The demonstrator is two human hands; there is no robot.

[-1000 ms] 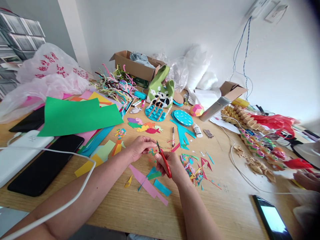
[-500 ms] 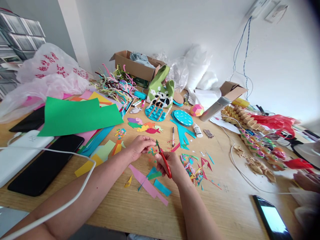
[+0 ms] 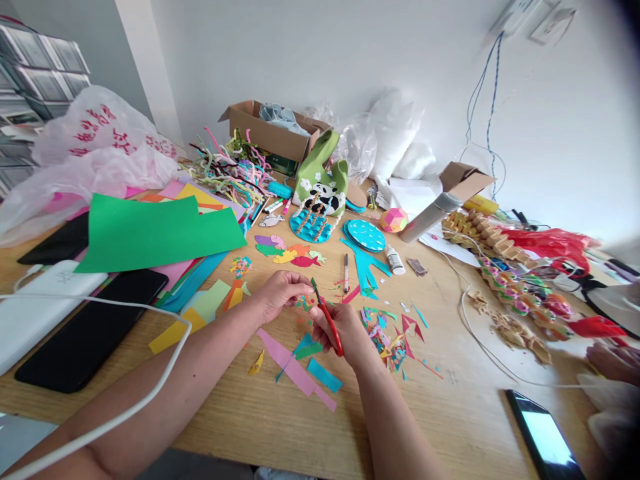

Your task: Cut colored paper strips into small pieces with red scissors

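Observation:
My left hand [image 3: 283,293] pinches a small green paper piece [image 3: 313,283] near the middle of the table. In my right hand [image 3: 340,327] is a pair of red-handled scissors [image 3: 330,323], its blades pointing up and left beside that piece. Several coloured paper fish [image 3: 291,255] lie just beyond my hands. Tiny coloured bits lie partly hidden under my fingers. Closer to me are a pink paper strip [image 3: 290,367] and a blue strip [image 3: 325,375]. A pile of paper scraps [image 3: 390,337] lies right of my right hand.
Green sheets [image 3: 160,233] cover coloured paper at the left, beside a black phone [image 3: 95,327] and a white cable. A pen [image 3: 346,273], a glue bottle [image 3: 395,260] and a grey cylinder [image 3: 431,217] stand or lie farther back. Another person's hand [image 3: 615,362] shows at the right edge.
The green piece and the scissor tips have shifted very slightly. Both hands keep nearly the same place and hold.

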